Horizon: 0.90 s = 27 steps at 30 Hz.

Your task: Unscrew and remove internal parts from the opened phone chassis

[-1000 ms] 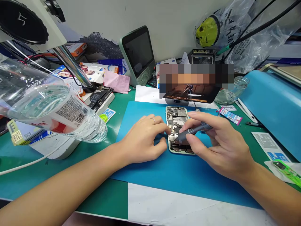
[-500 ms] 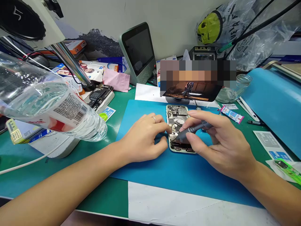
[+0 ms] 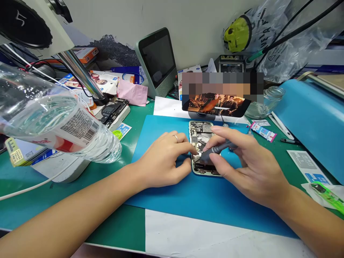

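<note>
An opened phone [image 3: 201,138] with its circuit boards showing lies on a blue mat [image 3: 166,195]. My left hand [image 3: 163,159], a ring on one finger, rests on the mat with its fingertips pressed against the phone's left edge. My right hand [image 3: 248,166] is closed on a grey screwdriver [image 3: 215,149]. The tool's tip touches the phone's inside near the left edge, close to my left fingertips.
A clear water bottle [image 3: 53,118] lies on its side at the left on a white box. A small green screen device [image 3: 158,61], a phone playing video [image 3: 215,104], a glass jar [image 3: 266,100], plastic bags and a second blue mat [image 3: 311,118] crowd the back and right.
The screwdriver tip has shifted slightly left and toward the phone's left edge. My left hand has stayed in place. The view has shifted a little.
</note>
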{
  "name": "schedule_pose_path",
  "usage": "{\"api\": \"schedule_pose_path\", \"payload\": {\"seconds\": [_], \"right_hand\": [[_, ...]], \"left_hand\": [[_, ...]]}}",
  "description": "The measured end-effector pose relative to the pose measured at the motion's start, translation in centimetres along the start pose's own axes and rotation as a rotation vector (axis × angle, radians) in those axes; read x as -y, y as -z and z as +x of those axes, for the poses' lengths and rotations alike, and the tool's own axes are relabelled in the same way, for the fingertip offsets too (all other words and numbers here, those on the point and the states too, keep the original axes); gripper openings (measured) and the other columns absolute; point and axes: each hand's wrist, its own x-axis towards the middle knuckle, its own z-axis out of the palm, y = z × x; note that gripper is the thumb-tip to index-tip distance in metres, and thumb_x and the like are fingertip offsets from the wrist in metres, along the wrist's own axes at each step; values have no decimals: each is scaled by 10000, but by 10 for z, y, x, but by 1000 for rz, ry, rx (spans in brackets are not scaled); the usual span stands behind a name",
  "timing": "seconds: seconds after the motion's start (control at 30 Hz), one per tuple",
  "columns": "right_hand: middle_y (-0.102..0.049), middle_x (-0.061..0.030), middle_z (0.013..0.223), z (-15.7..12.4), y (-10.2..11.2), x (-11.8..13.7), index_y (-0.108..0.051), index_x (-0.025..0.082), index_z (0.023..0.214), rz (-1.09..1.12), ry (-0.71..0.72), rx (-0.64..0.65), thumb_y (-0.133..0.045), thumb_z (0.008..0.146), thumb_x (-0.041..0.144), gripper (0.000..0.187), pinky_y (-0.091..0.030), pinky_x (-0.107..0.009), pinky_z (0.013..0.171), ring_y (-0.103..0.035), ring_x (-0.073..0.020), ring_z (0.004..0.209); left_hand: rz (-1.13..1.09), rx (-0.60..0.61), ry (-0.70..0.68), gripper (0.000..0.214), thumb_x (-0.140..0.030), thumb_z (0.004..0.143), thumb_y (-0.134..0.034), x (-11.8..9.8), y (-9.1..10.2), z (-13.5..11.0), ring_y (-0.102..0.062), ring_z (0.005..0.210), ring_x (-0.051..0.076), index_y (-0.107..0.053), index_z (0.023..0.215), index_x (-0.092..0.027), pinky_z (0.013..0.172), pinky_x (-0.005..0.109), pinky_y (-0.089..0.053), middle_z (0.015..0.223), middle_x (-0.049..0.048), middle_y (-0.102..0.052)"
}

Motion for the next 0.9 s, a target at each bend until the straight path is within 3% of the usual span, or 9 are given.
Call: {"api": "schedule_pose_path", "payload": {"seconds": [0.23, 0.43, 0.6, 0.73, 0.9], "right_hand": [[-716, -36, 1062, 0, -2, 3, -427, 308, 1453, -32, 33, -6, -620, 926, 116, 593, -624, -313, 823, -709, -175, 906], [-717, -56, 1220, 1, -6, 3, -444, 311, 1453, 33, 108, -11, -621, 915, 71, 615, -624, -357, 891, -714, -198, 1037], [-713, -55, 1196, 3, -8, 4, -433, 287, 1479, 38, 148, -20, -616, 918, 68, 630, -596, -355, 916, -687, -185, 1030], [-716, -48, 1102, 5, -8, 7, -430, 292, 1482, 74, 143, -26, -545, 928, 53, 614, -599, -355, 850, -681, -186, 980], [-700, -62, 1140, 7, -9, 8, -422, 261, 1487, 94, 188, -6, -512, 911, -7, 642, -582, -349, 897, -662, -176, 1030]], "left_hand": [[-77, -12, -35, 104, -283, 944, -608, -2, -3, 0, -543, 845, 196, -677, 973, -210, 775, 364, -414, 916, 30, -624], [-127, -95, -65, 128, -350, 967, -639, -2, -7, 1, -568, 830, 183, -672, 977, -227, 749, 343, -406, 888, 13, -641], [-123, -138, -63, 181, -378, 999, -595, -1, -11, 1, -558, 808, 177, -663, 979, -212, 735, 334, -396, 853, 12, -634], [-95, -119, -87, 184, -376, 1006, -584, 1, -9, 1, -538, 807, 180, -663, 979, -211, 733, 336, -382, 862, 18, -620], [-76, -73, -117, 173, -356, 1017, -563, 3, -4, -1, -536, 838, 188, -661, 1047, -216, 750, 346, -369, 932, 36, -646]]}}
